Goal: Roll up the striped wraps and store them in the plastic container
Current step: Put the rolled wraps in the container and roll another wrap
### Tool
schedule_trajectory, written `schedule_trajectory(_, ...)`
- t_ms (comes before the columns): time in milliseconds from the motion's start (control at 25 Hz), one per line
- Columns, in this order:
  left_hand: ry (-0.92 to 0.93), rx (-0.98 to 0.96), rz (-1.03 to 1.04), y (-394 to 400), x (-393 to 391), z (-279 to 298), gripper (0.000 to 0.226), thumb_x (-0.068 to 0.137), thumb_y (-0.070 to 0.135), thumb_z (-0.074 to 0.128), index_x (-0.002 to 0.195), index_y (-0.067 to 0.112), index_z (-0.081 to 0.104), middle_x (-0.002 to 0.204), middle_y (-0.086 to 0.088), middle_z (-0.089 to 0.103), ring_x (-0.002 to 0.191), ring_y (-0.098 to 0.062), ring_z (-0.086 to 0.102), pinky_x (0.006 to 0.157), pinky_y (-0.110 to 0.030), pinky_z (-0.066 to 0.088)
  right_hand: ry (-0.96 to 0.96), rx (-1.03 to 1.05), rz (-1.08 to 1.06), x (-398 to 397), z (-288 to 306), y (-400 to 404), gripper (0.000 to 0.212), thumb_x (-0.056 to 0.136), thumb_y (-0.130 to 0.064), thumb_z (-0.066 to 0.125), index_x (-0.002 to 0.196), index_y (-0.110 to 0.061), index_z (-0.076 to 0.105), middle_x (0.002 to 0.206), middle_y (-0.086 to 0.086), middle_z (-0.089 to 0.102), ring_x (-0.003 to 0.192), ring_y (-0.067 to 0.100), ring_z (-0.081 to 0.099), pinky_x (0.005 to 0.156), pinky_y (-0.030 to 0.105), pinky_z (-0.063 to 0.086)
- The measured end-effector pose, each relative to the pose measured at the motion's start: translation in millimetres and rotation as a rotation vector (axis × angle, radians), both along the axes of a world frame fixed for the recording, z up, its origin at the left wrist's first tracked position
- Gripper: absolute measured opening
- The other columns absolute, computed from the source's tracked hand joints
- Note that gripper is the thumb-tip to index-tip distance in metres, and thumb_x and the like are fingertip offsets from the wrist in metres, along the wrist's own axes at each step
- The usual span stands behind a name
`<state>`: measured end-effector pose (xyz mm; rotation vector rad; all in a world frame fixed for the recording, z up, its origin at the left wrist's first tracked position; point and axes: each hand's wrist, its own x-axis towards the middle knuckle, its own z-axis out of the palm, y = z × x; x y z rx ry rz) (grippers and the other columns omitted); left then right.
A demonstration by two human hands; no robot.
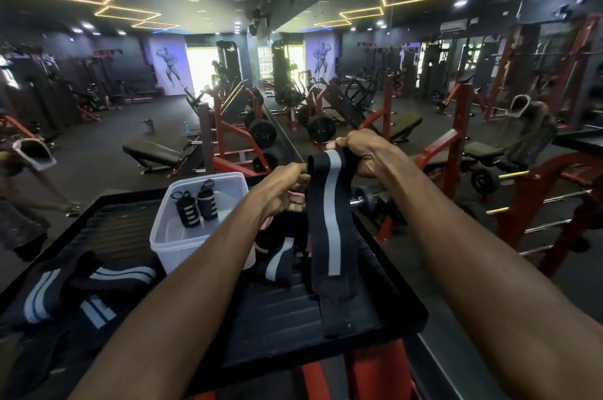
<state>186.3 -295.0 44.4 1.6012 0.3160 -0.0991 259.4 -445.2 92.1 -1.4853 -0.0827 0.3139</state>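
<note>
Black with one grey stripe, the wrap (329, 223) is hanging between both raised hands, its top edge being pinched by the left hand (287, 190) at the near corner and gripped by the curled fingers of the right hand (365, 154) at the far corner, while its tail is trailing down onto the black ribbed platform (287, 311). Just left of the left hand the clear plastic container (195, 220) is sitting on the platform, holding two rolled wraps (195, 203), and more unrolled striped wraps (75, 292) are lying at the platform's near left.
</note>
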Motion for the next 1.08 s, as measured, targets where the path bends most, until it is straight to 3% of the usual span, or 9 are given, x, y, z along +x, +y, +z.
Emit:
schedule_trajectory(80,-0.050,-0.123,0.046,3,4,-4,0.012,0.096,0.015,0.059,0.088,0.009,0.066,0.076,-0.006,0.064,0.081,-0.023,0.066,0.086,-0.042,0.059,-0.012,0.051,0.005,0,-6,2,0.027,0.095,0.010,0.038,0.104,0.013,0.063,0.088,0.019,0.068,0.074,0.025,0.066,0.067,0.036,0.061)
schedule_trajectory(200,-0.095,-0.176,0.036,7,8,-14,0.009,0.094,0.001,0.061,0.089,0.003,0.069,0.081,-0.008,0.070,0.079,-0.018,0.068,0.085,-0.036,0.059,-0.043,0.037,0.006,1,-15,5,0.025,0.094,0.010,0.045,0.111,0.016,0.062,0.090,0.020,0.065,0.076,0.025,0.064,0.067,0.036,0.061)
schedule_trajectory(320,-0.127,-0.139,0.145,10,16,-18,0.016,0.095,0.006,0.061,0.081,0.004,0.067,0.074,-0.010,0.068,0.060,-0.014,0.067,0.071,-0.034,0.060,-0.109,-0.027,0.047,4,-22,4,0.022,0.093,-0.007,0.062,0.105,0.010,0.067,0.091,0.018,0.069,0.083,0.029,0.069,0.076,0.041,0.061)
schedule_trajectory(400,-0.155,-0.116,0.281,15,25,-18,0.018,0.097,0.019,0.061,0.083,0.009,0.067,0.074,-0.007,0.068,0.057,-0.015,0.064,0.056,-0.031,0.053,-0.162,-0.202,0.163,5,-31,-2,0.035,0.087,-0.029,0.072,0.105,0.001,0.071,0.102,0.014,0.074,0.093,0.030,0.070,0.082,0.046,0.059)
schedule_trajectory(480,-0.177,-0.081,0.357,20,28,-16,0.024,0.100,0.028,0.058,0.081,0.015,0.063,0.069,-0.003,0.064,0.053,-0.014,0.059,0.051,-0.028,0.049,-0.167,-0.416,0.315,3,-43,-10,0.042,0.080,-0.042,0.077,0.102,-0.006,0.072,0.098,0.008,0.072,0.088,0.026,0.067,0.076,0.042,0.057)
schedule_trajectory(640,-0.188,-0.156,0.377,20,33,-15,0.026,0.103,0.028,0.051,0.081,0.016,0.057,0.075,-0.004,0.066,0.068,-0.019,0.064,0.060,-0.037,0.056,-0.235,-0.523,0.441,-4,-63,-11,0.016,0.085,-0.022,0.076,0.087,-0.008,0.069,0.081,0.004,0.068,0.075,0.022,0.059,0.071,0.037,0.048)
schedule_trajectory(800,-0.231,-0.285,0.409,17,37,-11,0.022,0.104,0.025,0.051,0.088,0.012,0.060,0.090,-0.011,0.070,0.075,-0.023,0.068,0.065,-0.041,0.059,-0.419,-0.457,0.351,-8,-57,1,0.018,0.094,-0.016,0.064,0.100,0.000,0.068,0.096,0.017,0.073,0.085,0.027,0.068,0.079,0.044,0.055)
schedule_trajectory(960,-0.302,-0.218,0.427,18,42,-1,0.025,0.105,0.028,0.047,0.092,0.010,0.060,0.100,-0.015,0.070,0.079,-0.026,0.069,0.076,-0.046,0.061,-0.532,-0.480,0.367,-13,-43,14,0.019,0.098,-0.025,0.057,0.108,-0.010,0.064,0.104,0.008,0.073,0.093,0.020,0.072,0.086,0.040,0.058)
schedule_trajectory(1080,-0.306,-0.192,0.432,22,43,3,0.027,0.104,0.029,0.049,0.088,0.010,0.061,0.101,-0.017,0.070,0.084,-0.029,0.069,0.085,-0.051,0.059,-0.434,-0.400,0.397,-13,-43,20,0.022,0.100,-0.020,0.056,0.115,-0.005,0.061,0.102,0.009,0.074,0.087,0.019,0.073,0.075,0.035,0.059)
